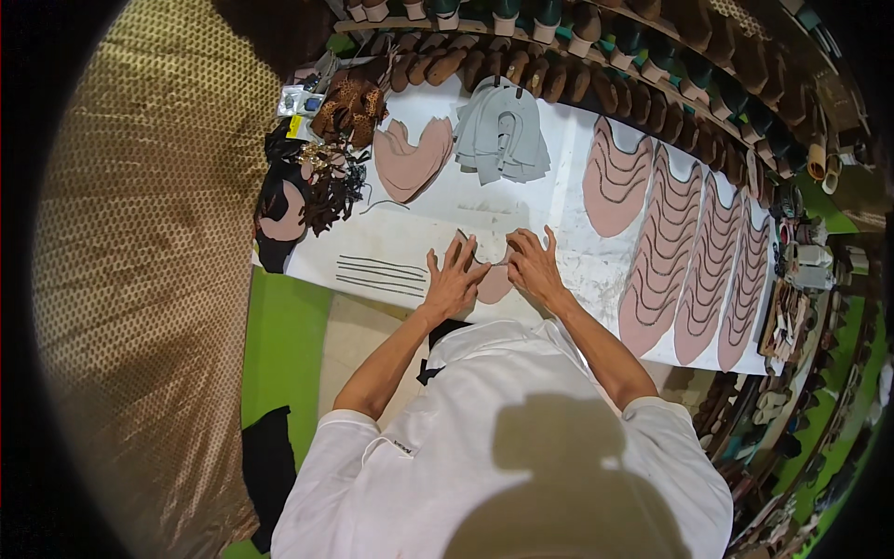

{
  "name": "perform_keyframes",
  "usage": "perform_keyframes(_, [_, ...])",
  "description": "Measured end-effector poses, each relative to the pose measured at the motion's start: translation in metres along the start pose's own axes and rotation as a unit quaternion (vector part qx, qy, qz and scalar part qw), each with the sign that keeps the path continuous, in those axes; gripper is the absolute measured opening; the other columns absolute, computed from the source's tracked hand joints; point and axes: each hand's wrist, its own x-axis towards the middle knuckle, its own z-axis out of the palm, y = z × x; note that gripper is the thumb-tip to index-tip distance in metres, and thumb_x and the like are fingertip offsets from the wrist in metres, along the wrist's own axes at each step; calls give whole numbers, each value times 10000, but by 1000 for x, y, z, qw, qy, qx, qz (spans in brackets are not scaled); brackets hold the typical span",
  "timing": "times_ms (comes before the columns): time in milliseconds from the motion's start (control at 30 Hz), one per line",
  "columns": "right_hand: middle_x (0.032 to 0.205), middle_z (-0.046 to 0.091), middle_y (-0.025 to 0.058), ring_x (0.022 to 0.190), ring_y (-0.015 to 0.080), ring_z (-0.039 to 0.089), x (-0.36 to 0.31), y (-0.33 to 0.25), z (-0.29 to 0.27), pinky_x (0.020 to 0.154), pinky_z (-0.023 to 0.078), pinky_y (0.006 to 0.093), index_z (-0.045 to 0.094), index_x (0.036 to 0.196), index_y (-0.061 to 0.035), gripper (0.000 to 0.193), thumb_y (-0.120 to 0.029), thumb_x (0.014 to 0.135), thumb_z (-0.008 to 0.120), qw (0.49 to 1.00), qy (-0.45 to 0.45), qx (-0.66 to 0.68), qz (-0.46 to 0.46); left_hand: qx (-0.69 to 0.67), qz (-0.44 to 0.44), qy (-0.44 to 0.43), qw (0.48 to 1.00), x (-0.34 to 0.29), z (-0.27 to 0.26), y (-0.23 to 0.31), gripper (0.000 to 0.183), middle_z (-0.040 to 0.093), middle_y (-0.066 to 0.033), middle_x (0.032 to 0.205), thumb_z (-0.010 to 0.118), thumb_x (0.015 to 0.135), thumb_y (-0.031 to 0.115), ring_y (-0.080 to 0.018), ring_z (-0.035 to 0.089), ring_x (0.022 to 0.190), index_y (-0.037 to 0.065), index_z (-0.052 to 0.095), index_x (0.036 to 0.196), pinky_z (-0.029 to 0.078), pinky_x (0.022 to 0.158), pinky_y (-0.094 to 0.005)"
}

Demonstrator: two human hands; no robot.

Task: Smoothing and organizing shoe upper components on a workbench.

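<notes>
At the table's near edge lies a pink U-shaped shoe-upper piece (494,288), partly covered by my hands. A thin dark strip runs along its curved inner edge. My left hand (453,281) rests on the left side of the piece, fingers spread and stretched out. On the other side, my right hand (534,266) has bent fingers pinched at the strip's right end; the fingertips partly hide it. To the left, several loose dark strips (380,277) lie in parallel rows on the white table (559,210).
Pink cut pieces (410,160) and grey pieces (503,140) are stacked beyond my hands. Overlapping dark-edged pink pieces (652,270) form columns at right. Dark scraps (326,186) pile up at left. Shelves of shoe lasts (577,84) line the back, and a gold patterned cloth (149,279) hangs at left.
</notes>
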Motion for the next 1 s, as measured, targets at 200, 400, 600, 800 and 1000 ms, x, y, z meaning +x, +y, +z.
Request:
perform_keyframes(200, [1358, 594, 81, 1395, 268, 462, 5, 4, 1, 1229, 143, 670, 741, 854, -27, 144, -154, 822, 680, 1000, -11, -2, -15, 8, -22, -8, 1000, 0, -3, 5, 599, 109, -112, 1768, 692, 849, 212, -387, 95, 1608, 328, 633, 1433, 143, 1115, -792])
perform_keyframes(400, [1319, 599, 58, 1381, 260, 475, 7, 5, 1, 1227, 144, 677, 748, 851, -40, 139, -160, 801, 697, 1000, -14, -7, -15, -4, -19, -1, 1000, 2, 3, 12, 617, 130, -112, 1761, 696, 840, 153, -386, 62, 1616, 308, 622, 1433, 139, 1101, -825])
perform_keyframes(600, [1306, 623, 33, 1369, 247, 496, 13, 11, 8, 1214, 138, 681, 747, 802, -75, 90, -151, 789, 700, 999, -5, -32, -29, -3, -25, 11, 1000, 0, 9, 16, 621, 146, -115, 1758, 689, 843, 135, -387, 67, 1615, 302, 620, 1438, 149, 1094, -825])
perform_keyframes(800, [1281, 627, 29, 1346, 254, 516, 15, 11, 8, 1209, 146, 686, 742, 787, -78, 72, -139, 778, 705, 999, -18, -35, -27, 5, -34, 12, 999, 6, 7, 20, 621, 144, -110, 1759, 703, 843, 124, -391, 112, 1600, 306, 626, 1432, 150, 1097, -826])
perform_keyframes(1000, [1289, 622, 33, 1339, 251, 526, 16, 12, 9, 1205, 144, 692, 732, 774, -75, 68, -141, 773, 715, 999, -9, -30, -36, -12, -51, 5, 999, 6, 7, 29, 599, 133, -105, 1762, 698, 860, 123, -392, 133, 1591, 315, 630, 1424, 142, 1101, -834])
